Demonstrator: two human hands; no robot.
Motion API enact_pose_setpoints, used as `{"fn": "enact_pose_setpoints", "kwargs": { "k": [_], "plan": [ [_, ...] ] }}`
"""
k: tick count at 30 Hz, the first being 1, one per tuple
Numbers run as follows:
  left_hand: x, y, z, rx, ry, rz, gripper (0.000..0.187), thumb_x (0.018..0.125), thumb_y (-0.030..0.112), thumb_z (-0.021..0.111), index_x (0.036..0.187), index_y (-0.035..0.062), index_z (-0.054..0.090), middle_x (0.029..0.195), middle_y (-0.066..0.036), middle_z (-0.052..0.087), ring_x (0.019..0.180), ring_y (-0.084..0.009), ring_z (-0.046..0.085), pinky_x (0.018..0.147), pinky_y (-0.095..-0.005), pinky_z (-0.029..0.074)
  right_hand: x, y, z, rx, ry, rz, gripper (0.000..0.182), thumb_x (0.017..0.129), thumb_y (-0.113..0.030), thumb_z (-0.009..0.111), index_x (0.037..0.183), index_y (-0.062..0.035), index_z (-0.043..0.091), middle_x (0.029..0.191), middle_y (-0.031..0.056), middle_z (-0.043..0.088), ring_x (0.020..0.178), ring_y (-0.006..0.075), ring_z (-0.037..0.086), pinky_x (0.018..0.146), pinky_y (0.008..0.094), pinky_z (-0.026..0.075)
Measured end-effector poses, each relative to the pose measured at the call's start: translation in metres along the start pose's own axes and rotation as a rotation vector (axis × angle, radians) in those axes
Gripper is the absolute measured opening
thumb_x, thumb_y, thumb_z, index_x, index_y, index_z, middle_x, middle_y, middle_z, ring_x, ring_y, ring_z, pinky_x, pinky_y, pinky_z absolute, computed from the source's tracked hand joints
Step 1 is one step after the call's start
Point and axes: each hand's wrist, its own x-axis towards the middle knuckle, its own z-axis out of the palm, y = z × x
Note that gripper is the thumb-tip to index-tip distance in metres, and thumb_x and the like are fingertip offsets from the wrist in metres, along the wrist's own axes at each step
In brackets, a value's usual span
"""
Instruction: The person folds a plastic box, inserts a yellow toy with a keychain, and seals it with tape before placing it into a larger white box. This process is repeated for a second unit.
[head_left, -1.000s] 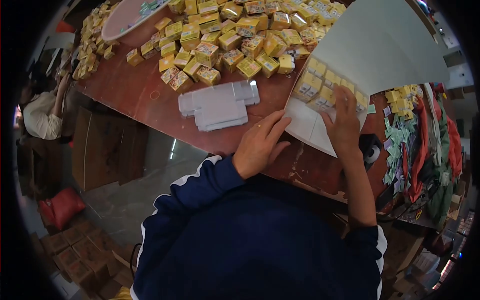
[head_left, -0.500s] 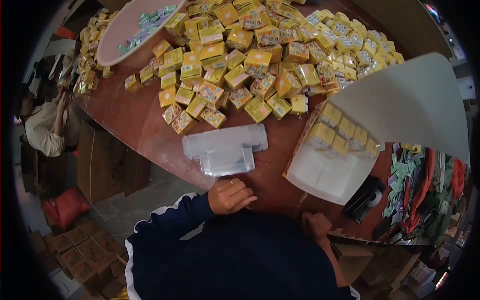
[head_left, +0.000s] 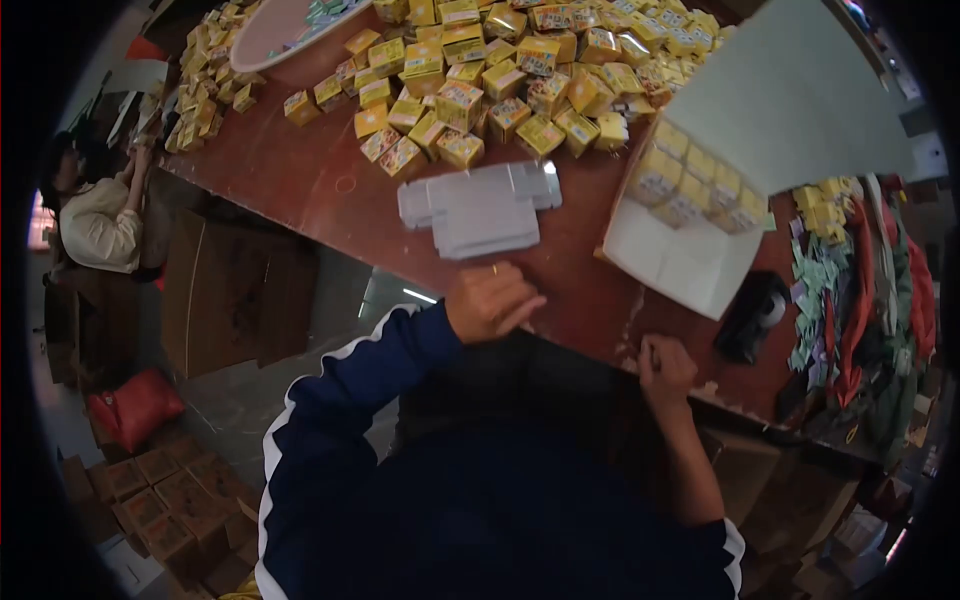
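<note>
My left hand (head_left: 493, 302) is closed in a loose fist at the table's near edge, a ring on one finger, with nothing visible in it. Just beyond it lies a clear plastic folding box (head_left: 487, 212), flat on the table and apart from my fingers. My right hand (head_left: 667, 370) rests curled shut at the same edge, further right; no object shows in it. Ahead of that hand stands an open white carton (head_left: 680, 262) with its lid raised. Rows of small yellow boxes (head_left: 690, 185) fill its far part, and its near part shows bare white.
A large heap of yellow boxes (head_left: 500, 85) covers the back of the red-brown table (head_left: 300, 165). Behind it stands a pink basin (head_left: 290, 55) with green and purple packets. A black device (head_left: 752, 318) sits right, beside more packets (head_left: 815, 300). Another person (head_left: 100, 215) works at far left.
The view has tilted downward, so the table and its contents appear higher and more of my arms shows. Both hands stay closed near the table edge; no object has been taken up.
</note>
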Motion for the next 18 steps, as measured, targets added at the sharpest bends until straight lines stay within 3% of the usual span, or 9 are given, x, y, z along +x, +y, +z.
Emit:
{"fn": "enact_pose_setpoints", "kwargs": {
  "k": [2,4,5,7,8,10,11,15,18],
  "plan": [
    [0.007,0.003,-0.015,0.106,0.078,-0.046,0.016,0.081,0.016,0.077,0.08,0.0049,0.064,0.077,-0.01,0.06,0.069,-0.0285,0.061,0.059,-0.0374,0.049,-0.003,-0.003,-0.002,-0.051,-0.069,0.128,0.014,0.081,-0.001,0.071,0.092,-0.0063,0.063,0.074,0.0091,0.063,0.062,0.0275,0.061,0.056,0.0366,0.049],
    [0.025,-0.002,-0.041,0.235,0.11,-0.107,0.024,0.082,0.021,0.077,0.094,0.0041,0.065,0.092,-0.013,0.064,0.085,-0.0329,0.063,0.07,-0.0404,0.052,0.004,-0.005,-0.001,-0.064,0.005,0.085,0.013,0.082,-0.002,0.071,0.091,-0.0074,0.062,0.074,0.0091,0.063,0.063,0.0272,0.062,0.057,0.0368,0.049],
    [0.033,-0.013,-0.05,0.241,0.124,-0.078,0.024,0.082,0.021,0.077,0.094,0.0041,0.065,0.092,-0.013,0.064,0.085,-0.0329,0.063,0.07,-0.0404,0.052,0.001,-0.008,-0.001,-0.055,0.022,0.061,0.012,0.083,-0.004,0.07,0.09,-0.0085,0.061,0.073,0.0091,0.063,0.064,0.0269,0.063,0.057,0.037,0.05],
    [0.043,-0.043,-0.061,0.377,0.083,-0.168,0.047,0.079,0.032,0.08,0.112,0.003,0.062,0.113,-0.015,0.063,0.103,-0.0353,0.061,0.084,-0.0433,0.051,-0.003,-0.013,-0.003,-0.081,0.007,0.085,0.011,0.084,-0.005,0.069,0.089,-0.0094,0.06,0.073,0.0091,0.063,0.065,0.0273,0.065,0.058,0.0376,0.05],
    [0.046,-0.054,-0.065,0.391,0.108,-0.145,0.047,0.079,0.032,0.08,0.112,0.003,0.062,0.113,-0.015,0.063,0.103,-0.0353,0.061,0.084,-0.0433,0.051,0.003,-0.012,-0.003,-0.101,-0.017,0.112,0.01,0.084,-0.007,0.068,0.088,-0.0102,0.059,0.073,0.0091,0.064,0.067,0.0278,0.066,0.058,0.0382,0.051],
    [0.056,-0.069,-0.066,0.521,-0.15,-0.209,0.07,0.072,0.043,0.083,0.122,0.0022,0.057,0.127,-0.016,0.057,0.114,-0.0355,0.057,0.094,-0.0447,0.049,0.004,-0.011,0.001,-0.076,0.077,0.032,0.009,0.085,-0.007,0.068,0.086,-0.0101,0.059,0.067,0.0078,0.058,0.06,0.0253,0.061,0.054,0.0369,0.047],
    [0.064,-0.073,-0.066,0.55,-0.25,-0.273,0.076,0.066,0.049,0.085,0.12,0.001,0.06,0.129,-0.016,0.055,0.119,-0.0355,0.054,0.096,-0.0464,0.049,0.004,-0.009,0.003,-0.041,0.142,-0.025,0.009,0.086,-0.008,0.067,0.085,-0.01,0.059,0.06,0.0065,0.052,0.054,0.0229,0.057,0.051,0.0355,0.044],
    [0.077,-0.05,-0.066,0.63,-0.395,-0.422,0.076,0.065,0.05,0.086,0.118,0.0009,0.062,0.132,-0.018,0.051,0.125,-0.0372,0.05,0.096,-0.0479,0.048,0.0,-0.006,0.003,-0.041,0.154,-0.014,0.009,0.085,-0.008,0.068,0.084,-0.0105,0.059,0.06,0.0066,0.052,0.054,0.0227,0.057,0.051,0.0355,0.045],
    [0.077,-0.051,-0.069,0.646,-0.396,-0.502,0.074,0.062,0.051,0.088,0.111,0.0011,0.066,0.13,-0.018,0.048,0.123,-0.0388,0.049,0.095,-0.0486,0.048,0.002,-0.007,0.002,-0.052,0.07,0.075,0.009,0.084,-0.008,0.067,0.087,-0.0105,0.058,0.073,0.0096,0.064,0.068,0.0297,0.066,0.059,0.0404,0.051]
  ]
}}
